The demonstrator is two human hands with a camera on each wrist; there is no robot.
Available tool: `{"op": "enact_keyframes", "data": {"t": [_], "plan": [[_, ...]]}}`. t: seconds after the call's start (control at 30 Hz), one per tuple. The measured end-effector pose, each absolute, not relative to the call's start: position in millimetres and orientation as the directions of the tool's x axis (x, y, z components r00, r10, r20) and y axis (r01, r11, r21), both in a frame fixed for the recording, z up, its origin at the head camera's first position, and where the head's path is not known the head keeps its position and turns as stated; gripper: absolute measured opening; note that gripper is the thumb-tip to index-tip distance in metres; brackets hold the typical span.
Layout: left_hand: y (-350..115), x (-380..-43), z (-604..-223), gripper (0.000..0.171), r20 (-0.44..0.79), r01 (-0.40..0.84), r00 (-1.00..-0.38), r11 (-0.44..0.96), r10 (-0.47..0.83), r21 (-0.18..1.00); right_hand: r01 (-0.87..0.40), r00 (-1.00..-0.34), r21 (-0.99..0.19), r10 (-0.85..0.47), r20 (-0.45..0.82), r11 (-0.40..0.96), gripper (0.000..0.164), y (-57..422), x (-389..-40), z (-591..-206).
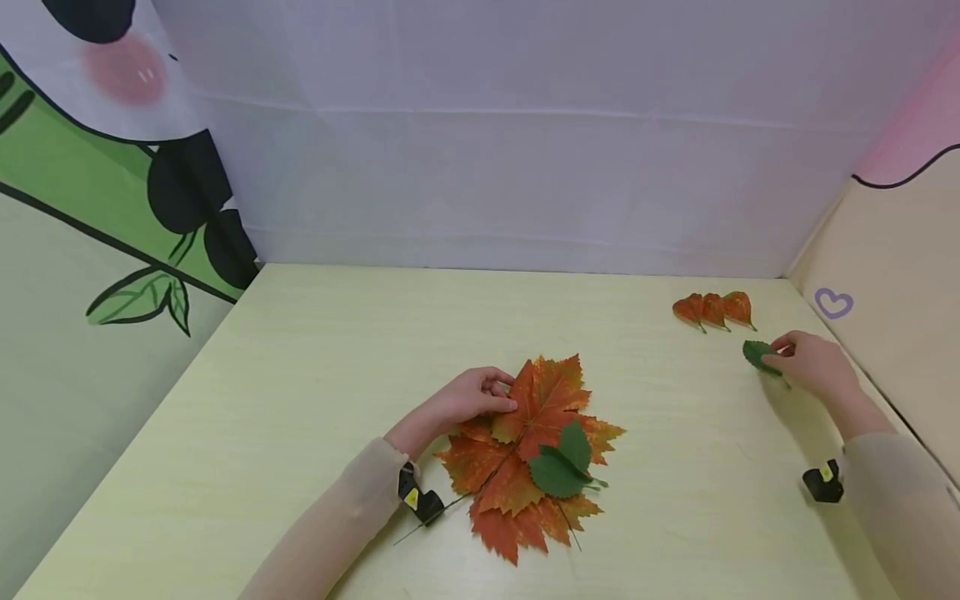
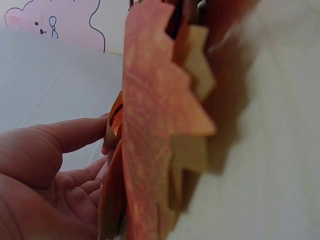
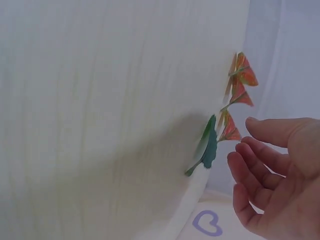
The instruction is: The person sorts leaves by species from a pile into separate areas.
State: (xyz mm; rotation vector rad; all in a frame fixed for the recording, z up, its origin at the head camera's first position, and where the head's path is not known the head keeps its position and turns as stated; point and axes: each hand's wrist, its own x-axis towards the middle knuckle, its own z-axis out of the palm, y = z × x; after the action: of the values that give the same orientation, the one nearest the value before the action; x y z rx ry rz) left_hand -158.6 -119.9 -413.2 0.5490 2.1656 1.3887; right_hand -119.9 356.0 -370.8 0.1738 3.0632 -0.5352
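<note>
My left hand [image 1: 471, 395] pinches the edge of an orange maple leaf [image 1: 551, 392] at the upper left of a pile of maple leaves. The left wrist view shows the thumb and fingers of this hand [image 2: 30, 165] against that edge. Two small green leaves [image 1: 558, 473] lie on top of the pile. Over at the right, my right hand [image 1: 813, 364] is beside a single green leaf [image 1: 759, 356]. In the right wrist view this leaf [image 3: 209, 145] lies on the table, apart from the loosely bent fingers of the hand [image 3: 280, 175].
Three small orange-red leaves [image 1: 712, 309] sit in a row near the back right of the pale table [image 1: 337, 333]. A white cloth wall [image 1: 525, 183] rises behind, with printed panels on both sides. Thin stems stick out from the pile.
</note>
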Motion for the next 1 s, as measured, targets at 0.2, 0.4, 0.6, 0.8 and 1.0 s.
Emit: {"op": "enact_keyframes", "data": {"t": [0.2, 0.4, 0.6, 0.8, 1.0], "plan": [[-120.1, -157.2, -411.0, 0.043, -0.192, 0.066, -0.789, 0.392, 0.584, 0.918, 0.016, -1.000, -0.360, 0.017, -0.001, 0.933, 0.037, 316.3, -116.1, -366.1], [-120.0, -157.7, -411.9, 0.045, -0.191, 0.067, -0.786, 0.388, 0.588, 0.919, -0.078, -0.997, -0.388, -0.075, 0.022, 0.918, 0.029, 275.6, -111.7, -360.9], [-120.0, -157.3, -411.0, 0.044, -0.193, 0.064, -0.790, 0.391, 0.582, 0.918, -0.135, -0.991, -0.386, -0.132, 0.036, 0.913, 0.023, 245.8, -105.0, -358.7], [-120.1, -158.1, -412.2, 0.043, -0.194, 0.061, -0.791, 0.390, 0.580, 0.919, -0.197, -0.980, -0.418, -0.196, 0.046, 0.887, 0.017, 217.2, -95.8, -359.4], [-120.4, -158.2, -412.1, 0.044, -0.195, 0.063, -0.786, 0.391, 0.587, 0.918, -0.244, -0.966, -0.436, -0.256, 0.031, 0.866, 0.016, 191.5, -83.9, -357.4]]}}
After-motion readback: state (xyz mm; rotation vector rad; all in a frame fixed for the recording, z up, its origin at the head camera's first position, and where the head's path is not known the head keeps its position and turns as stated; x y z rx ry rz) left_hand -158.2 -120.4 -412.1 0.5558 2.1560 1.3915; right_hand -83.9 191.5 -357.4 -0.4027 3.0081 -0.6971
